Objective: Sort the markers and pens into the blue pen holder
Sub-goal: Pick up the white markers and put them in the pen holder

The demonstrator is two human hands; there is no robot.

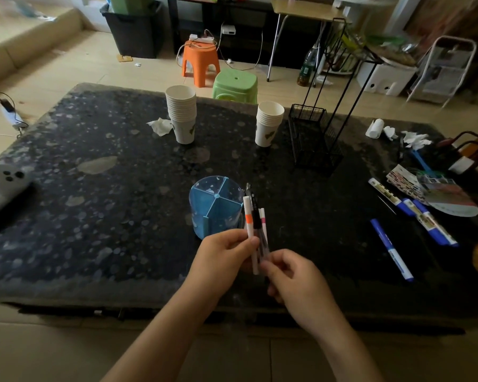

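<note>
The blue pen holder (214, 206), round with divided compartments that look empty, stands on the dark speckled table (94, 216) just beyond my hands. My left hand (224, 253) grips a bundle of thin pens (255, 224), white and black ones with orange and pink bands, held upright just right of the holder. My right hand (293, 274) pinches the lower ends of the same bundle. Several blue-and-white markers (392, 250) lie on the table far to the right.
Two stacks of paper cups (181, 117) (269, 124) stand at the back. A black wire basket (313, 136) sits right of them. Crumpled tissues (414, 139), printed cards (431, 188) and a white device (7, 180) lie at the table's edges.
</note>
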